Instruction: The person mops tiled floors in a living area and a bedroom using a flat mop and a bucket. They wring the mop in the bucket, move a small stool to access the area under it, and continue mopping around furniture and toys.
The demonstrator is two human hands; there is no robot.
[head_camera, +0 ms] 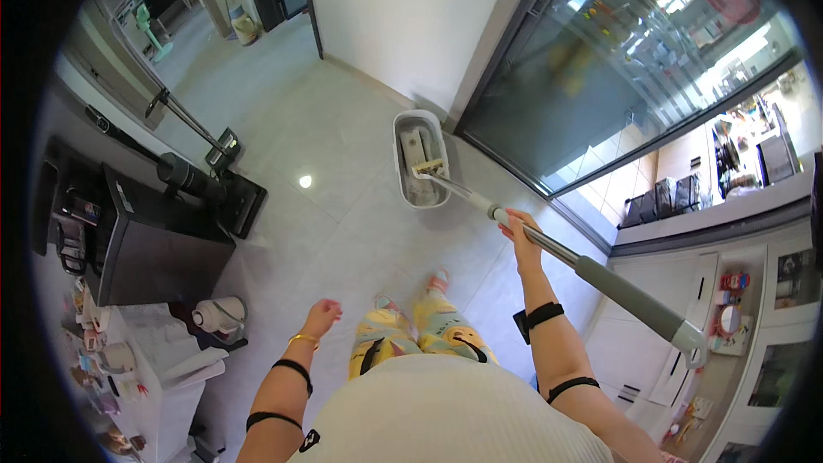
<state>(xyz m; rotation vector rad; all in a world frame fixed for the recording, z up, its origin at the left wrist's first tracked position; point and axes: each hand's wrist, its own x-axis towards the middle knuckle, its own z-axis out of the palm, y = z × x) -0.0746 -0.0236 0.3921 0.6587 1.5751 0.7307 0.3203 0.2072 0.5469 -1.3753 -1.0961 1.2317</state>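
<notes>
My right hand (523,236) is closed around the metal pole of a mop (598,270), just below its light plastic collar. The thick grey-green grip of the mop reaches towards the right, past my forearm. At its far end the mop head (428,167) sits inside an oblong white bucket (398,135) on the tiled floor, beside the wall corner. My left hand (323,318) hangs over the floor at my left side, touching nothing, its fingers loosely curled.
A sliding glass door (553,77) stands right of the bucket. To the left are a black cabinet (161,238), a floor cleaner (241,206) on its stand, another upright cleaner (222,148) and a white kettle-like jug (218,316). White cupboards (669,283) line the right side.
</notes>
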